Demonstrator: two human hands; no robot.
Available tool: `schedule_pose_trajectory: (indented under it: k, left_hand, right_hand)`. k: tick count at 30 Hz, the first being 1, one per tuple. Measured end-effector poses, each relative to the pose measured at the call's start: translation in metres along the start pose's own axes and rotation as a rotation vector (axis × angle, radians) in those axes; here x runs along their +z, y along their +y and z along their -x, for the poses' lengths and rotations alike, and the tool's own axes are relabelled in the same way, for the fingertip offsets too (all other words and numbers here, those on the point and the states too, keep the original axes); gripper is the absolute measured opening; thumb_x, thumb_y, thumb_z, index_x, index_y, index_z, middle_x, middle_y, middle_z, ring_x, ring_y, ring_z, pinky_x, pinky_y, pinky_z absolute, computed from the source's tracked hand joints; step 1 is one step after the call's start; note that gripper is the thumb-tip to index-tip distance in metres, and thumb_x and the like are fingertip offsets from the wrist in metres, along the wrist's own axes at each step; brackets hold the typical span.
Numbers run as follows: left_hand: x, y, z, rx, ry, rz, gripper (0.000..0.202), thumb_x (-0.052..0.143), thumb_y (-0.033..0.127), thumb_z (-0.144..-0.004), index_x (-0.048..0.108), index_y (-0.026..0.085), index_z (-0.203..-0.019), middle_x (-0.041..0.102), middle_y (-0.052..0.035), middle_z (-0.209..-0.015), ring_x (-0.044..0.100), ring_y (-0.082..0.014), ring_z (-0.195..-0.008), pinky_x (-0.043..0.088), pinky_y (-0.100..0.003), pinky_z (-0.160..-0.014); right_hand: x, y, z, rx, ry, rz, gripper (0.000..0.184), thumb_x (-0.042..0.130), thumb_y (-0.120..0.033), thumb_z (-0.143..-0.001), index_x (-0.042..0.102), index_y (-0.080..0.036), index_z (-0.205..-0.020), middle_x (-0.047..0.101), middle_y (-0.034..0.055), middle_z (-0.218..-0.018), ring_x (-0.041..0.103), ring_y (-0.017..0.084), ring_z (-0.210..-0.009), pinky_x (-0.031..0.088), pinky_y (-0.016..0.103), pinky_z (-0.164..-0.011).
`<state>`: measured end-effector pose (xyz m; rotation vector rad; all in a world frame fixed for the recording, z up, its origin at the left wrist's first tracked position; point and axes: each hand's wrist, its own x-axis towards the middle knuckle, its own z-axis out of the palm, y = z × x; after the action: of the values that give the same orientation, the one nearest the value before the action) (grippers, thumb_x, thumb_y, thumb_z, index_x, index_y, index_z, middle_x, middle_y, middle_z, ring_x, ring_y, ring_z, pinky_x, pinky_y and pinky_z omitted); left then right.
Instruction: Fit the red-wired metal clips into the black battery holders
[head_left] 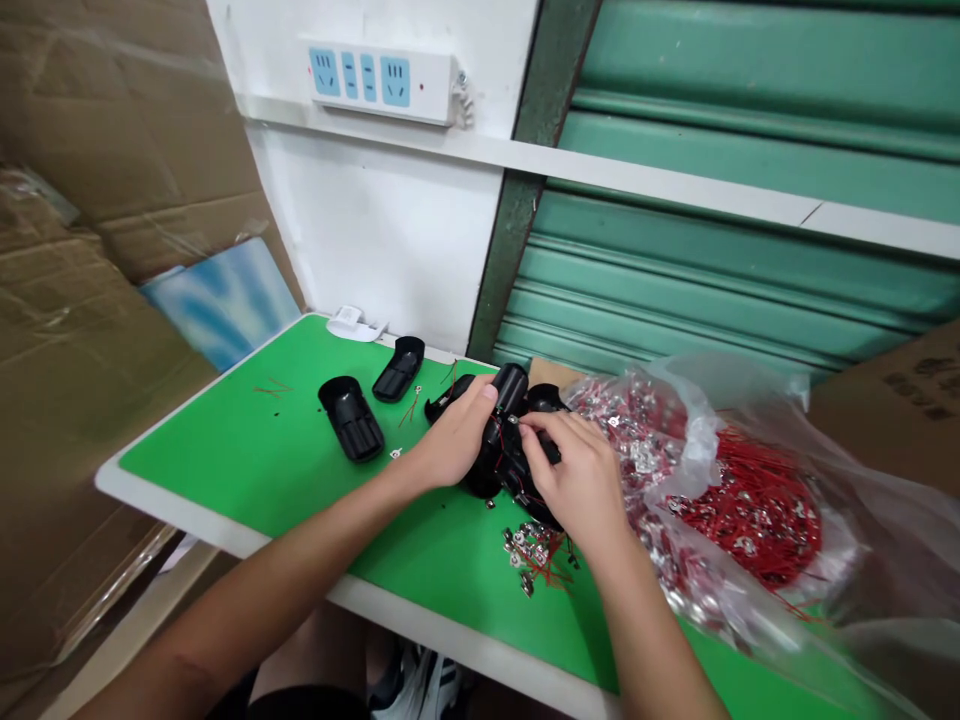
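My left hand (459,432) is wrapped round a black plastic housing (511,385), thumb on its upper end. My right hand (581,465) pinches a small metal contact piece (514,420) against the housing, with a thin red wire near it. More black housings lie under and behind both hands, partly hidden by them. Below my right hand, small metal contacts (529,545) with red wires form a loose pile on the green tabletop (277,470). Two black housings (351,418) rest apart from the others on the left.
Clear plastic bags (697,430) full of metal contacts and red wires (765,510) cover the right side. A white plastic piece (356,325) lies at the back edge. A power strip (379,82) is on the wall, cardboard (97,330) stands left, and a green shutter (720,260) rises behind.
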<state>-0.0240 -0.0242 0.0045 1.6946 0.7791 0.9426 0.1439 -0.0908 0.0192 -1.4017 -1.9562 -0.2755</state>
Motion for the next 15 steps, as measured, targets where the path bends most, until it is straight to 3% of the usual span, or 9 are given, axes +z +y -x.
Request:
schedule_pose_trajectory:
  k: [6, 15]
  left_hand:
    - [0.002, 0.003, 0.002, -0.005, -0.003, -0.025, 0.053, 0.02, 0.05, -0.108, 0.053, 0.016, -0.133, 0.062, -0.0087, -0.132, 0.056, -0.021, -0.119, 0.04, -0.034, -0.109]
    - [0.004, 0.009, 0.005, 0.011, -0.086, 0.014, 0.054, 0.02, 0.049, -0.108, 0.047, 0.013, -0.138, 0.055, -0.0128, -0.141, 0.051, -0.0208, -0.129, 0.034, -0.034, -0.117]
  right_hand:
    - [0.001, -0.001, 0.001, 0.03, 0.033, 0.071, 0.014, 0.056, -0.021, -0.097, 0.068, -0.02, -0.091, 0.075, 0.003, -0.083, 0.065, 0.021, -0.075, 0.041, 0.035, -0.074]
    - [0.001, -0.012, 0.003, -0.038, 0.065, 0.32, 0.016, 0.055, -0.017, -0.098, 0.07, -0.018, -0.092, 0.073, 0.0038, -0.078, 0.061, 0.021, -0.073, 0.037, 0.035, -0.073]
